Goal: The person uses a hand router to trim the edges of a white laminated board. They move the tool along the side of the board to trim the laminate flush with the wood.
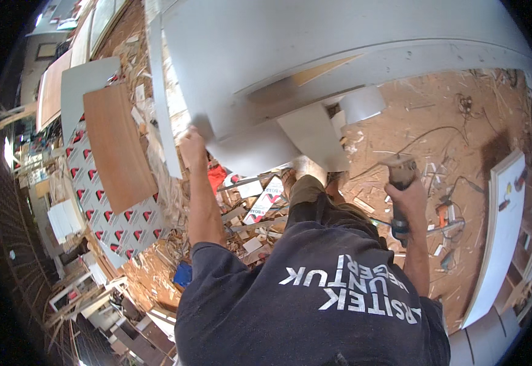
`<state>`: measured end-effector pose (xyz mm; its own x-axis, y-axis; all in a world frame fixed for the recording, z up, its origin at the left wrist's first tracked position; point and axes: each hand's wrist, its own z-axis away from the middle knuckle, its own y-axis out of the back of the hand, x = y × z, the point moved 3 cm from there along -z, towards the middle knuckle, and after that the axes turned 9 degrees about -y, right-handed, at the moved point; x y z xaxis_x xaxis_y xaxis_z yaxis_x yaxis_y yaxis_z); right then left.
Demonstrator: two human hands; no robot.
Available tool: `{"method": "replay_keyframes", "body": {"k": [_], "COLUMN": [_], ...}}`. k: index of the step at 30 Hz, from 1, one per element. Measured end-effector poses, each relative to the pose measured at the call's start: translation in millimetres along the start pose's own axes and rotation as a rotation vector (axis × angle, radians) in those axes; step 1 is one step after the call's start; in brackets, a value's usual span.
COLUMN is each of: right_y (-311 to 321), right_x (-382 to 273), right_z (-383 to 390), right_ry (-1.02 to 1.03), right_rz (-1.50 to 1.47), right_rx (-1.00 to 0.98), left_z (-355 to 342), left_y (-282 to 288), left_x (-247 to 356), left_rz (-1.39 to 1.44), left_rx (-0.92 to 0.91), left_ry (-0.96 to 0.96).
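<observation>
A woodworking shop is indicated by wood offcuts (252,245) strewn across the floor (433,86), a brown panel (119,149) laid at left, and a handheld power tool (402,175) gripped at right.

The brown floor (424,85) is strewn with wood scraps (364,204), while bright light (8,152) shows at the dim left edge.

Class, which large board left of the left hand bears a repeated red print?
The whitish board, partly covered by the plain brown panel; it alone there shows red marks.
</observation>
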<state>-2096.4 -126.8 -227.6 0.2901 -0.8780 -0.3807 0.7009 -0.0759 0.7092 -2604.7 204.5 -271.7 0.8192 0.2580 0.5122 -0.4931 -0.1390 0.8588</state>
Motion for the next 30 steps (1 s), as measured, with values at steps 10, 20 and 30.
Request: {"method": "replay_keyframes", "body": {"k": [10,20,30], "right_y": [-39,-42,15], "right_x": [-14,-65,-125], "right_z": [46,52,-20], "right_ry": [0.039,0.025,0.078], "right_rz": [-0.004,0.006,0.162], "right_rx": [0.003,0.036,0.239], "left_z": [25,30,39], "left_y": [-13,-53,-27], "left_x": [14,4,-1], "left_rz": [0.078,0.784,0.277], "left_rx": [-0.259,-0.459,-0.465], "left_ry": [0.200,0.215,0.111]}}
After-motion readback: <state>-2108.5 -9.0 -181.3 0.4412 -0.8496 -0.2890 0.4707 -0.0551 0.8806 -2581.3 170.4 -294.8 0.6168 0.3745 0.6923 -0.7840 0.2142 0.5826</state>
